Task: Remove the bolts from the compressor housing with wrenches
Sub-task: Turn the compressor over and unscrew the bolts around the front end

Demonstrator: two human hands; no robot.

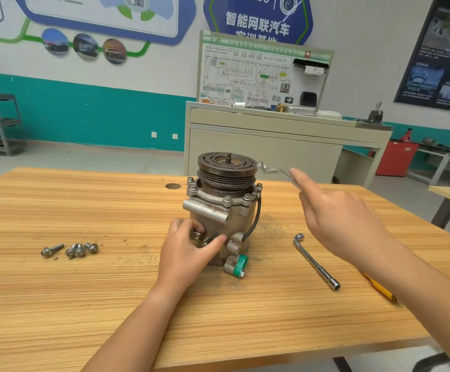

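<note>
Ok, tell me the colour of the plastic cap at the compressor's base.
The cap is green; the head view shows it.

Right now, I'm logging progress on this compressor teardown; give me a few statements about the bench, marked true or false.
1. The compressor stands upright, pulley on top. True.
2. The loose bolts lie right of it. False: they lie to its left on the table.
3. The left hand grips the compressor's lower body. True.
4. The right hand holds the L-shaped socket wrench. False: that lies on the table; the right hand holds a thin blurred wrench.
</note>
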